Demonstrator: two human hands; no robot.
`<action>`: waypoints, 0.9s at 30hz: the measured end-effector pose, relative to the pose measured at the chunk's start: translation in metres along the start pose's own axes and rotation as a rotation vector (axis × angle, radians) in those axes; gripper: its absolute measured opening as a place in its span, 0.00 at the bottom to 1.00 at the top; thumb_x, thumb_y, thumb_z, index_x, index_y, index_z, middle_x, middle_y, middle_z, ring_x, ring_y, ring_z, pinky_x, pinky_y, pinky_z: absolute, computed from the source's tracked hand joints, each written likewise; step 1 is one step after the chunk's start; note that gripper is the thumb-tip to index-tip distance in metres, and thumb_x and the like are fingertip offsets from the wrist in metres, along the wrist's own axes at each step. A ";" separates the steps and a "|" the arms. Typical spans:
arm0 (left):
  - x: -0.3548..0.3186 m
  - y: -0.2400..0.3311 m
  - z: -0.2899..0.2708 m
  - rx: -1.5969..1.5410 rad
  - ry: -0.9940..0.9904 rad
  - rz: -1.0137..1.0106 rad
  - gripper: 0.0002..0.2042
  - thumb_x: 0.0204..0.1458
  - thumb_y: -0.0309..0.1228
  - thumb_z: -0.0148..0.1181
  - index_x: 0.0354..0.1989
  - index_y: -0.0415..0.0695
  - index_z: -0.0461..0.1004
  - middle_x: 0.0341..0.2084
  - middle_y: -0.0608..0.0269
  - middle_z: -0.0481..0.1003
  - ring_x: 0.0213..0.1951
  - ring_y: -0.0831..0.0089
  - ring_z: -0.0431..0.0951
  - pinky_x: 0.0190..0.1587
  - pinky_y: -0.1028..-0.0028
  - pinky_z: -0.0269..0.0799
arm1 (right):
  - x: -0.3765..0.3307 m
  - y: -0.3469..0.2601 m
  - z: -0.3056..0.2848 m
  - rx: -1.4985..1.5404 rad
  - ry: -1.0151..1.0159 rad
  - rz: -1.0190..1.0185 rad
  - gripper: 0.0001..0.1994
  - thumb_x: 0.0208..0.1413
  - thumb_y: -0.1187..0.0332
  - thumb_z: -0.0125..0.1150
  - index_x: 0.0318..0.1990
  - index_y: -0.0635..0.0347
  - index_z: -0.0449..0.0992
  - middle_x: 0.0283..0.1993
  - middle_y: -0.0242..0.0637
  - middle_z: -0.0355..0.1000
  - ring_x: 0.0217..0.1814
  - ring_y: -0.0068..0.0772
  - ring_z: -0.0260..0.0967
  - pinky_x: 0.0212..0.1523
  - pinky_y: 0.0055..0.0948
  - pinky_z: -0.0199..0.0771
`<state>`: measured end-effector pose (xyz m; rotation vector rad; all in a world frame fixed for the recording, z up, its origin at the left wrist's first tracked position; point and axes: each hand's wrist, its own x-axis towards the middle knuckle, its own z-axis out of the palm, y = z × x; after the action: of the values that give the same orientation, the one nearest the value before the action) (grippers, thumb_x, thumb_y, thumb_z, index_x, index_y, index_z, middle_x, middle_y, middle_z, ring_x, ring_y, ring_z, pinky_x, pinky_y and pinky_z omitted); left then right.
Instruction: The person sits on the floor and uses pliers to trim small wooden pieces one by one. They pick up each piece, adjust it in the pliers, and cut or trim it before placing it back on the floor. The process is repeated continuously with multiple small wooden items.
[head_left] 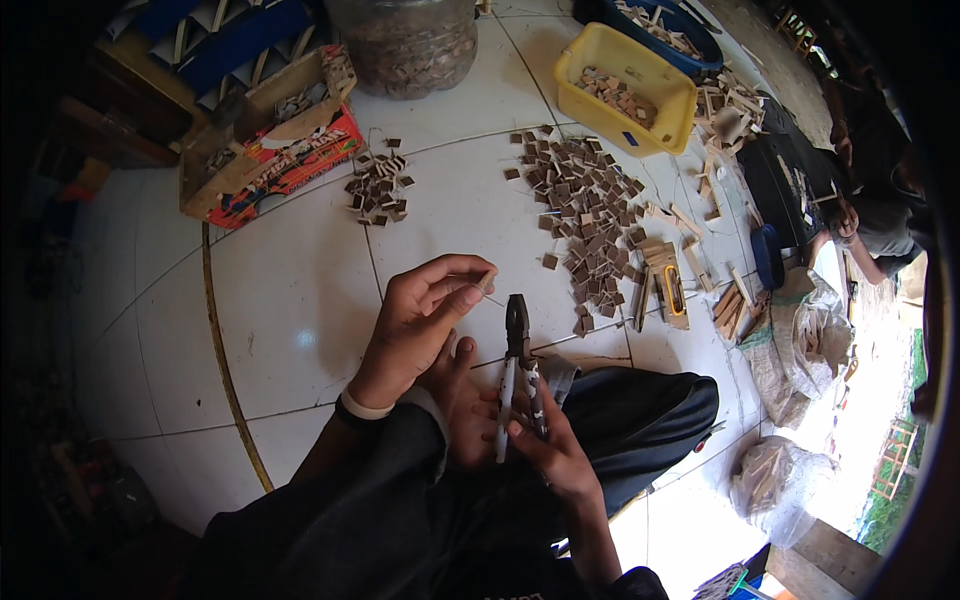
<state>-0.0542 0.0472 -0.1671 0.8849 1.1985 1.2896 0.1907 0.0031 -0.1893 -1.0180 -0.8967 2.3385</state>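
My left hand (405, 330) pinches a small light-brown wooden piece (486, 281) between thumb and fingertips. A thin pin or wire seems to stick out from it, too fine to make out surely. In my right hand (560, 455) is a pair of pliers (517, 335) with worn, whitish handles. Its dark jaws point away from me, just right of the left fingertips and apart from the wooden piece. Beyond the hands lie a large heap of small brown square tiles (590, 215) and, to its left, a smaller pile of similar squares (380, 190).
A cardboard box (290, 165), a clear plastic container (405, 50) and a yellow tub (640, 120) holding small pieces stand on the white tiled floor (290, 330). Wood scraps, a blue basin (690, 50) and sacks (790, 350) are at right, where another person's hand (848, 222) shows.
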 end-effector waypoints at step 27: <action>-0.001 0.000 0.002 -0.062 -0.084 -0.063 0.14 0.67 0.24 0.59 0.58 0.31 0.74 0.52 0.54 0.80 0.56 0.68 0.81 0.63 0.69 0.76 | -0.001 -0.009 0.010 -0.062 0.021 -0.076 0.33 0.69 0.78 0.55 0.79 0.62 0.52 0.65 0.45 0.70 0.63 0.37 0.74 0.65 0.35 0.72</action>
<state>-0.0520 0.0469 -0.1666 0.8417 1.1072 1.2207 0.1847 0.0042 -0.1772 -1.0138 -0.9874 2.2462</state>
